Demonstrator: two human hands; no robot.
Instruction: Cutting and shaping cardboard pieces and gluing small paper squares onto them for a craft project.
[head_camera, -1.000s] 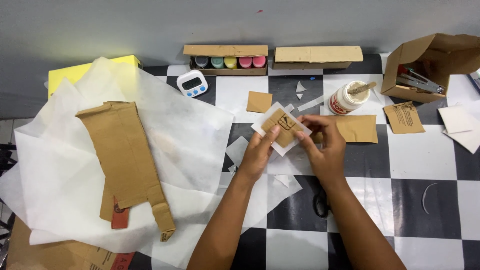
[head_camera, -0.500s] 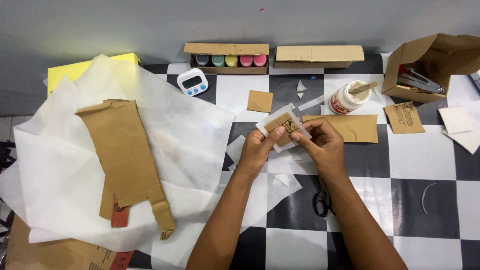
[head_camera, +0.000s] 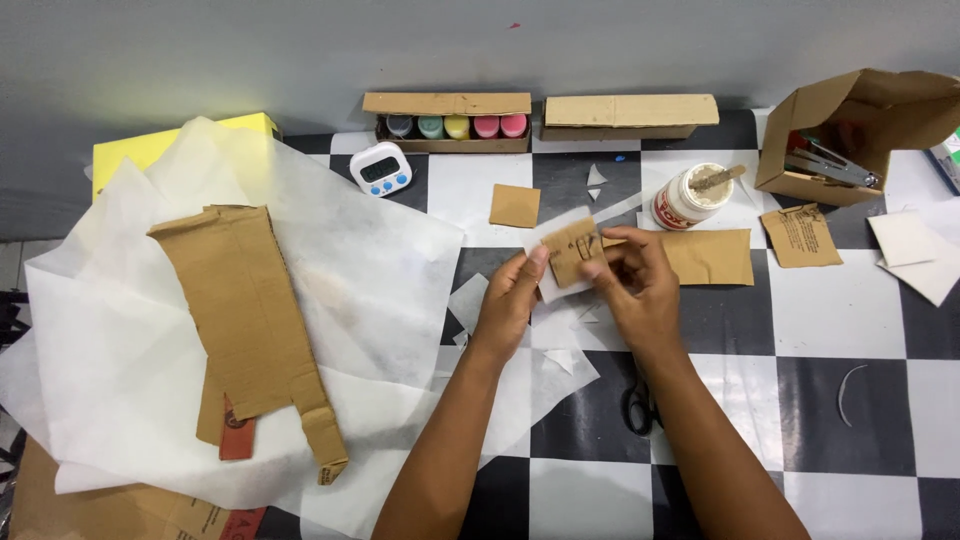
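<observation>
A small cardboard square (head_camera: 572, 250) backed by white tissue paper (head_camera: 551, 288) sits pinched between both sets of fingers: the left hand (head_camera: 512, 298) grips its left edge, the right hand (head_camera: 640, 275) curls over its right. Just beyond the right fingertips stands a glue jar (head_camera: 686, 203); scissors (head_camera: 638, 403) lie below the wrist.

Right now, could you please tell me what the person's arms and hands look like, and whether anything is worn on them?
Both forearms are bare: no sleeves show in the frame. The left hand and right hand wear no gloves, and no watch, bracelet or ring is visible.
</observation>
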